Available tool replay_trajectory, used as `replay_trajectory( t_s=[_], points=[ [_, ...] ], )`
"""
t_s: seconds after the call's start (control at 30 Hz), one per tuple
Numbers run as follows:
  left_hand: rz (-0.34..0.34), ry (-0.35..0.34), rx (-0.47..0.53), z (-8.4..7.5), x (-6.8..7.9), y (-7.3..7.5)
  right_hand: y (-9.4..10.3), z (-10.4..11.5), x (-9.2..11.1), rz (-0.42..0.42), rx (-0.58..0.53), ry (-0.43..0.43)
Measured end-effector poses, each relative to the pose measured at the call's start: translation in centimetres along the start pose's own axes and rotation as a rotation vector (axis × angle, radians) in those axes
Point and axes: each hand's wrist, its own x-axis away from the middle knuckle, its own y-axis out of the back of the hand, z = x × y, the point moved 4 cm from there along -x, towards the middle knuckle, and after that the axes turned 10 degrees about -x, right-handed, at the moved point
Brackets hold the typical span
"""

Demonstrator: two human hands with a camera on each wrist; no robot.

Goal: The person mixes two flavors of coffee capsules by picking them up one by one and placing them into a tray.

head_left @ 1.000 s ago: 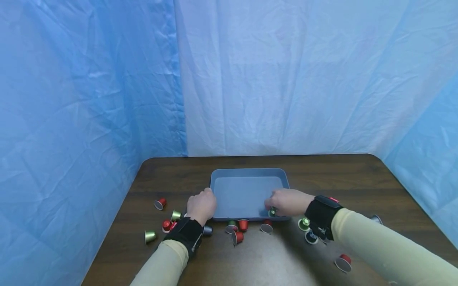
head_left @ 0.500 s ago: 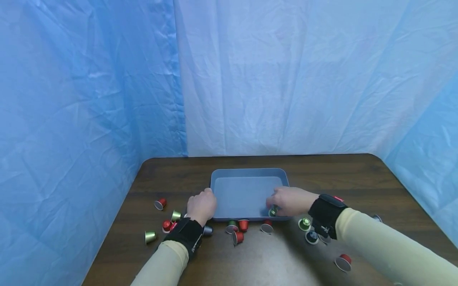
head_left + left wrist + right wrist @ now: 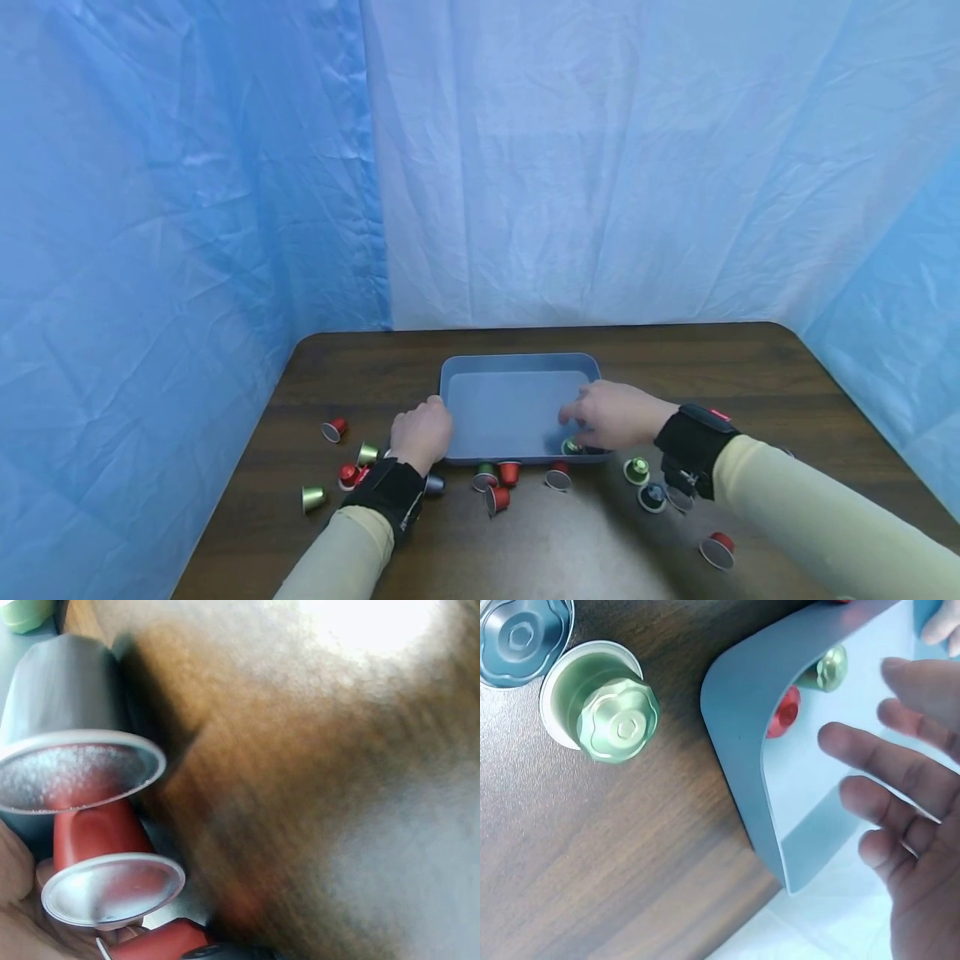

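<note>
A shallow blue-grey tray (image 3: pixel 517 367) lies on the table, with my left hand (image 3: pixel 422 433) gripping its left rim; fingertips (image 3: pixel 939 626) show over the inside wall in the right wrist view. My right hand (image 3: pixel 617 415) is above the tray's near right corner, fingers spread and holding nothing. Just under it, inside the tray, lie a green coffee capsule (image 3: pixel 829 669) and a red capsule (image 3: pixel 784 712). In the left wrist view, a grey capsule (image 3: pixel 67 697) and a red capsule (image 3: pixel 101 836) overlap close beside the left hand, with another red one (image 3: pixel 161 941) below.
Several capsules lie along the tray's front, such as a red one (image 3: pixel 497 500). To the left are more, including a pale green one (image 3: pixel 313 498). At right stand a green capsule (image 3: pixel 637 470) and a dark blue one (image 3: pixel 652 497); a red one (image 3: pixel 718 551) lies nearer.
My right hand has let go of the green capsule, spread its fingers and shifted slightly up and right. The left hand stays at the tray's rim.
</note>
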Motion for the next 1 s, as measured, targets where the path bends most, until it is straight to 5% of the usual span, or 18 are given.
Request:
replay_trajectory(
  t_s=[1.0],
  points=[
    [0.0, -0.004, 0.017, 0.0, 0.1, 0.0, 3.3, -3.3, 3.9, -0.118, -0.067, -0.119]
  ],
)
